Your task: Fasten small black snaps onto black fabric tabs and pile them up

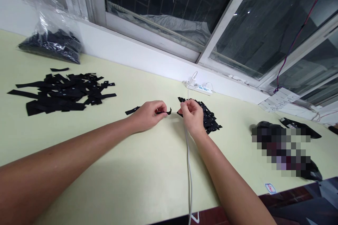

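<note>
My left hand (150, 114) is closed in a pinch on a short black fabric strip (169, 112), whose free end curls up beyond the fingertips. Another black strip with a small white mark (132, 110) lies on the table by the left wrist. A short gap away, my right hand (192, 114) has its fingers pinched together; what they hold, if anything, is hidden. Behind and beside it lies a pile of black strips (211, 121), partly covered by the hand. A white cable (189, 168) runs past the right hand, which hides part of it.
On the pale table (118, 168), a larger heap of black strips (63, 91) lies at left. Behind it stands a clear plastic bag (52, 40) of black pieces. A power strip (199, 88) sits by the wall. Dark, partly blurred-out items (271, 126) lie at right.
</note>
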### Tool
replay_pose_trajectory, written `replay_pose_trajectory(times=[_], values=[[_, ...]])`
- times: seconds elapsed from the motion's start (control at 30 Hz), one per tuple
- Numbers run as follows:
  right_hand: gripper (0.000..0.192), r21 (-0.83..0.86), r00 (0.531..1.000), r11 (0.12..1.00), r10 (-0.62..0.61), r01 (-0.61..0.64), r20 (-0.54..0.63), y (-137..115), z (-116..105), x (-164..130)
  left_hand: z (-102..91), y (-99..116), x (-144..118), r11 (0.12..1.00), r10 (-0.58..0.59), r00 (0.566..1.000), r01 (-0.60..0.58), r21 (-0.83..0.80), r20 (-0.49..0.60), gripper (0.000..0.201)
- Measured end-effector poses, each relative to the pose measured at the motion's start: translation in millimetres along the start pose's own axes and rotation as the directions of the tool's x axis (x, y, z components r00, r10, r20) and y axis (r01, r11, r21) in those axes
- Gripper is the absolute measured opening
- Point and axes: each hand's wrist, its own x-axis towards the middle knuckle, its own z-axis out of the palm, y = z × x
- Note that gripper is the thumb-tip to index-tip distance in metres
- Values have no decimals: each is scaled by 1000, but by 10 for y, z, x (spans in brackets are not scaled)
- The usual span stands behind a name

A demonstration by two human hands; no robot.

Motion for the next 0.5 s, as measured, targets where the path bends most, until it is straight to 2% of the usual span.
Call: replay_pose_trajectory(times=[0.3,0.5], values=[[20,30,999,998,51,-51,7,-16,30,-25,3,-6,-7,1000,8,1000,-8,-12,19,7],[21,-54,999,997,-46,47,26,7,31,-12,4,-15,-4,1000,24,1000,-23,-18,21,6]])
